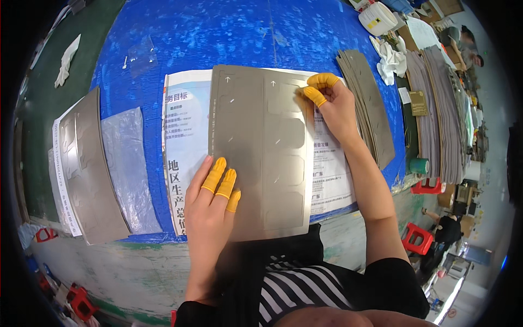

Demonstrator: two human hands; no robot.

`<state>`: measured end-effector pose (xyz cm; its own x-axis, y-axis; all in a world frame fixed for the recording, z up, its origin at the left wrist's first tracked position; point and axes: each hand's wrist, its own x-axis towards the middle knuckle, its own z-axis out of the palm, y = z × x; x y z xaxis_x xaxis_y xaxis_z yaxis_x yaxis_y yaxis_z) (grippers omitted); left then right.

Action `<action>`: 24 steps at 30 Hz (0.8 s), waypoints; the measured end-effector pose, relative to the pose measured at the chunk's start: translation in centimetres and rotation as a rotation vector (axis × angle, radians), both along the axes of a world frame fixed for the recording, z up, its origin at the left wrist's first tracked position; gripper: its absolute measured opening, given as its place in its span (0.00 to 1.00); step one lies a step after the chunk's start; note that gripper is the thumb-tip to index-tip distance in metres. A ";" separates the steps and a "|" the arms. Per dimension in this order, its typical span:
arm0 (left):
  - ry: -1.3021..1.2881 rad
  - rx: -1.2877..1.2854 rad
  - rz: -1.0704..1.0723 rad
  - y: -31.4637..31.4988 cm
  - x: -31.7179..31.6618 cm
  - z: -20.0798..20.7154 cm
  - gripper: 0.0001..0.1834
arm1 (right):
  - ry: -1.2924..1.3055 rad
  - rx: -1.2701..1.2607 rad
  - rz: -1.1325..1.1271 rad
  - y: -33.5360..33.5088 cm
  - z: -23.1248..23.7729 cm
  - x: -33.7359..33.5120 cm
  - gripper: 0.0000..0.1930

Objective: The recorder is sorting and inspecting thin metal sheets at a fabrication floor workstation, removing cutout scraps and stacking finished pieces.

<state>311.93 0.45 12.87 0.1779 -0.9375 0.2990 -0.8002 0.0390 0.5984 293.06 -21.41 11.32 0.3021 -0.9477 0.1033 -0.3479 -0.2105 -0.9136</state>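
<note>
A thin grey metal sheet (245,158) with etched rounded-rectangle outlines and small white arrows lies in front of me on a printed paper sheet (188,87). My left hand (212,201) rests across its lower left edge, fingers stretched out, several of them in yellow finger cots. At the upper right edge of the metal sheet, my right hand (335,103) is closed in a pinch, with yellow cots on its fingertips. Those fingertips touch the sheet's edge area; whatever sits between them is too small to make out.
Stacked grey sheets (370,109) stand to the right, and more metal sheets (90,169) lie at left beside clear plastic film (131,163). A blue covering (218,32) spreads over the table. Farther right are a white cloth (389,60), a white bucket (377,19) and red stools (418,238).
</note>
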 end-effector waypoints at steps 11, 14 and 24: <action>0.004 0.029 -0.010 -0.3 0.1 -0.1 0.14 | 0.178 -0.055 0.047 0.0 1.0 0.3 0.06; -0.007 0.030 -0.017 -0.3 -0.1 -0.1 0.14 | 0.198 -0.070 0.040 0.1 1.1 0.3 0.05; -0.014 0.048 0.004 -0.4 -0.4 0.0 0.15 | 0.170 -0.079 0.064 0.1 1.7 0.2 0.04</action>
<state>311.48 0.03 12.89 0.1777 -0.9501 0.2562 -0.8089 0.0072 0.5879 293.27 -21.31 13.02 0.3810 -0.9170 0.1184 -0.4796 -0.3055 -0.8226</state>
